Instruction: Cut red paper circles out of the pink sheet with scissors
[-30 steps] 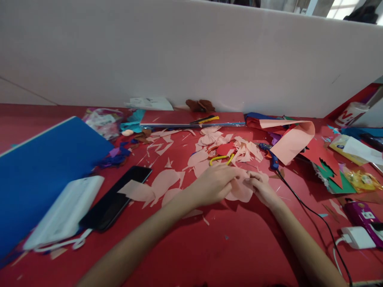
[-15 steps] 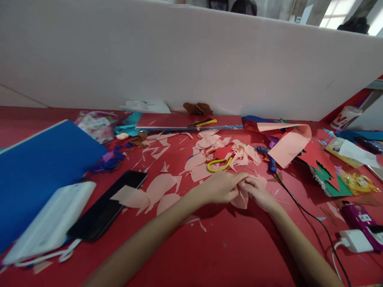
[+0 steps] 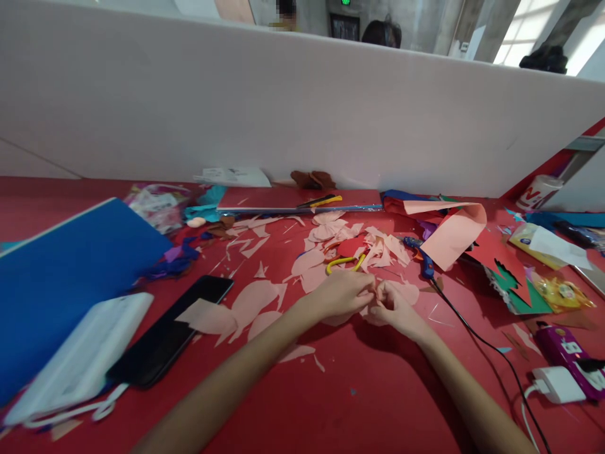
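My left hand point(image 3: 344, 294) and my right hand point(image 3: 401, 310) meet fingertip to fingertip above the red table. Both are closed in a pinch on a pale pink petal cutout point(image 3: 369, 314), which the fingers largely cover. Just behind my hands, scissors with yellow-and-orange handles point(image 3: 346, 261) lie half under pink scraps point(image 3: 380, 244). More pink petal cutouts point(image 3: 255, 297) are spread to the left of my left hand. Right of my right hand, a blue glue gun point(image 3: 426, 263) rests on the table, its black cord running toward me.
A black phone point(image 3: 170, 334), a white face mask point(image 3: 85, 359) and a blue sheet point(image 3: 70, 271) lie at left. A yellow cutter point(image 3: 326, 200) sits at the back by a white partition point(image 3: 283, 107). At right are a folded pink sheet point(image 3: 451, 236) and a purple power strip point(image 3: 570, 353).
My fingers have drawn into a tighter pinch, and the pink petal hanging below them is now mostly covered. The view has tilted up slightly.
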The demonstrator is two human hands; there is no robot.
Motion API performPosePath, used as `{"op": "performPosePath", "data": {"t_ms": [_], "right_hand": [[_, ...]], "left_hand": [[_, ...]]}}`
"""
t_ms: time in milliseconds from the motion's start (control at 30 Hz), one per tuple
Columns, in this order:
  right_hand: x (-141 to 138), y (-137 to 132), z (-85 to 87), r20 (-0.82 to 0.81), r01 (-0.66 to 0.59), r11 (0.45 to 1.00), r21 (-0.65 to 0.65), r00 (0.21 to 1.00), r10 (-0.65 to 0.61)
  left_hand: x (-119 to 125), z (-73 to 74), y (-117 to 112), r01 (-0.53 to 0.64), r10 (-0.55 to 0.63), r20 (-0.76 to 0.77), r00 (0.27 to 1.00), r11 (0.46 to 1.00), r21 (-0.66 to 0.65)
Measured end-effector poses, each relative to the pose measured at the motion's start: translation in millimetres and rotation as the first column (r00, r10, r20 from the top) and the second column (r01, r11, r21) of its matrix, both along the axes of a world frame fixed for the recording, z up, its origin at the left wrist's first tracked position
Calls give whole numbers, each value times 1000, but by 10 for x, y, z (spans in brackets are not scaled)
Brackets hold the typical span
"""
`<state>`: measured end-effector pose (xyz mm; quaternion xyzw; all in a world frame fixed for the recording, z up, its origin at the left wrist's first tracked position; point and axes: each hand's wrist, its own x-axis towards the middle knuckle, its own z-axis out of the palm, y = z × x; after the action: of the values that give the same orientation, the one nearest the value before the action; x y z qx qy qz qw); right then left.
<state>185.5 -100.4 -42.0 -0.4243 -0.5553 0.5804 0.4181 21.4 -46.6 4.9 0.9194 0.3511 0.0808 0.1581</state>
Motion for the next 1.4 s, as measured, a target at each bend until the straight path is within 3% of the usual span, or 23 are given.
{"op": "performPosePath", "data": {"t_ms": [200, 333, 433, 800, 1033, 1200, 1400], "right_hand": [[73, 70, 13, 156, 182, 978, 97, 968, -196], [108, 99, 24, 126, 129, 982, 138, 981, -146], [121, 97, 42, 91, 81, 993, 91, 992, -89], [101, 49, 140, -97, 68, 991, -113, 992, -79], [112, 60, 162, 15, 156, 980, -122, 988, -155], [120, 65, 117, 9, 157, 979, -131, 987, -157], [133, 83, 20, -192, 112, 960, -257, 967, -165]], "left_hand": [[-32, 2, 59, -70, 74, 47, 996, 994, -83], [-51, -35, 95, -52, 62, 97, 993, 993, -103], [-52, -43, 105, -52, 64, 102, 993, 991, -122], [-35, -4, 104, -79, 117, 192, 974, 977, -197], [-22, 26, 102, -110, 164, 242, 956, 968, -224], [-23, 21, 107, -117, 174, 234, 957, 964, -238], [-44, 27, 129, -107, 168, 209, 963, 956, -274]]}}
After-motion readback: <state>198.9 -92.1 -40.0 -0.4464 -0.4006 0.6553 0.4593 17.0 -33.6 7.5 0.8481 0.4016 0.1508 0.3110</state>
